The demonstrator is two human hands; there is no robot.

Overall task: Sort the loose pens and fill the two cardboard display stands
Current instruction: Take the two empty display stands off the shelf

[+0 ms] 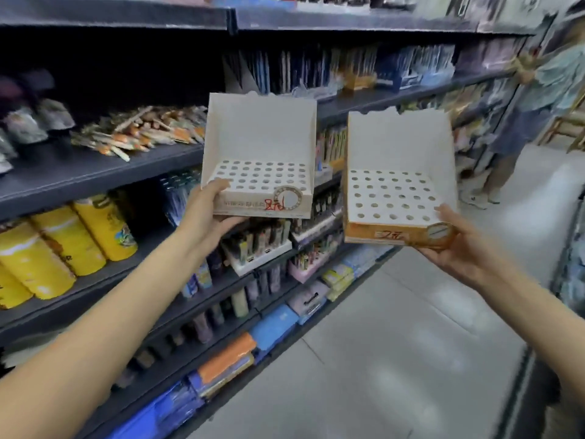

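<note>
Two cardboard display stands are held up in the air in front of store shelves. The left stand [259, 147] is cream-coloured, with a perforated top of round holes and a tall back wall. My left hand [209, 213] grips its front left corner, thumb on the holed top. The right stand [399, 172] has an orange front and the same holed top. My right hand [456, 239] holds its front right corner from below, thumb on top. No pens stand in either one's holes.
Dark shelves [95, 175] run along the left, stocked with yellow canisters [63, 245], packaged pens [142, 128], lighters [262, 242] and coloured packs low down. A grey tiled aisle floor [395, 343] lies on the right. Another person [538, 99] stands at the far right.
</note>
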